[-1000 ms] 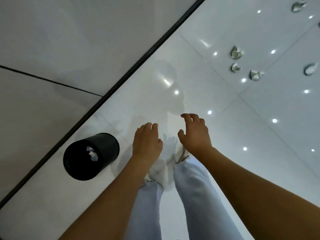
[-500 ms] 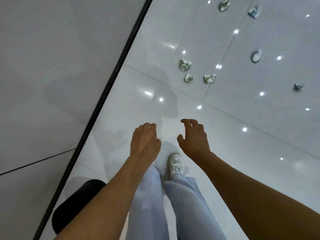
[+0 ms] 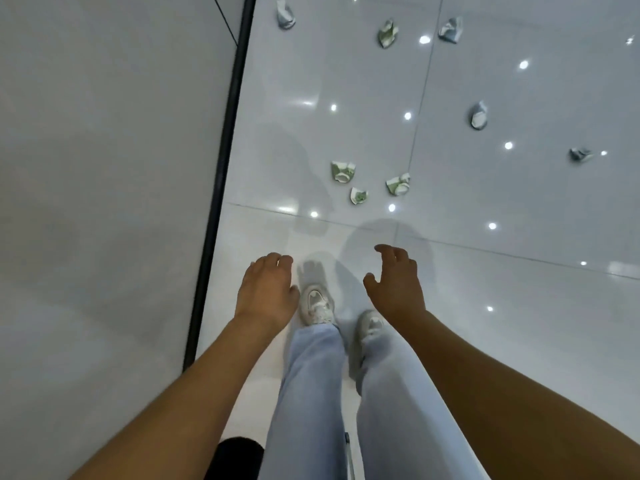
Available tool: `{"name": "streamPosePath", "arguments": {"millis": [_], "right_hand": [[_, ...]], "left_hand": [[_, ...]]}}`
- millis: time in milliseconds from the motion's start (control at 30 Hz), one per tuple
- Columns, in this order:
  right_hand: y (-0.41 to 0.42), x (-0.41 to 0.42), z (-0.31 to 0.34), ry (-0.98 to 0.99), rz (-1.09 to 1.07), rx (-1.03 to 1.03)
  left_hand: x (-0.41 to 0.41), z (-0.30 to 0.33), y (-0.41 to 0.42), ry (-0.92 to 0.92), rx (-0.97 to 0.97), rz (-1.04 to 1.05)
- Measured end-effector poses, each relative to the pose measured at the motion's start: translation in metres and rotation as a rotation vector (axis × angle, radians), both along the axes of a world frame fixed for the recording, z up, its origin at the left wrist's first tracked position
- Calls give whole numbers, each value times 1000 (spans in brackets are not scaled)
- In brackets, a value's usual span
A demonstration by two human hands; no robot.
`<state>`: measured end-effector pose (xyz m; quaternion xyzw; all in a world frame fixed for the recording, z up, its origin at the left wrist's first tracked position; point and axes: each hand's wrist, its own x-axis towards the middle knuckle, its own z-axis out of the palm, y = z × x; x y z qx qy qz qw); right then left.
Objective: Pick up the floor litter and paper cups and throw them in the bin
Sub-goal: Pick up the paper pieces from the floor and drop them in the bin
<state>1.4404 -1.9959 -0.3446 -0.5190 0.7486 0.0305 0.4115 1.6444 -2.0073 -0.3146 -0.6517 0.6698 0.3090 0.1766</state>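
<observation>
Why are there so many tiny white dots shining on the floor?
Head view: the dots are ceiling lights mirrored as glare on the glossy floor tiles; soft grey shadows lie ahead of the hands; the wide lens slants the wall's black strip.

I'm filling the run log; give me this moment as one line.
left hand empty | right hand empty | crushed cups ahead on floor | bin behind

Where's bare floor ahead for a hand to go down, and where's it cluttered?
Bare: the tile between the hands, left and right, and the three green cups; also the floor right of the right hand. Crowded: those cups, with looser litter scattered beyond. The wall borders the left.
</observation>
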Motion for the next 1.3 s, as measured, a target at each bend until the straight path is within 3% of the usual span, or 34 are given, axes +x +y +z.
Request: {"name": "streamPosePath", "arguments": {"millis": [433,633,1300], "right_hand": [[-115,-26,-49,-1,-95,40],[-162,-27,-101,15,-100,42],[-199,10,-445,76,-435,142]], "left_hand": [[-34,-51,-139,20,88,-39],[-38,-99,-181,80,94,-6],[-20,-391,-222,226,78,-192]]}}
